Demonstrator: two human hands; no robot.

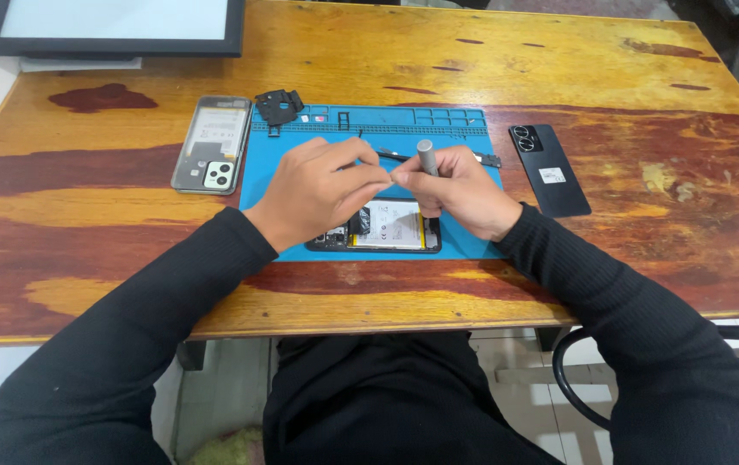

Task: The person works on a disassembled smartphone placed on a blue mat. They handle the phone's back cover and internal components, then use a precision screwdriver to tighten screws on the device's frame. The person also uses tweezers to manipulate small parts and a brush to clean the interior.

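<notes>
An opened phone [387,228] with its white battery showing lies on a blue work mat [464,138]. My right hand [456,191] is closed around a grey screwdriver [427,157] standing upright over the phone. My left hand [322,185] hovers over the phone's left part, its fingertips pinched together and meeting the right hand's fingertips by the screwdriver shaft. What the left fingers pinch is too small to tell.
A phone in a clear case [212,142] lies left of the mat, a black back cover [549,168] to the right. Black plastic parts [278,107] sit at the mat's top left corner. A dark-framed panel [111,30] rests at the table's far left.
</notes>
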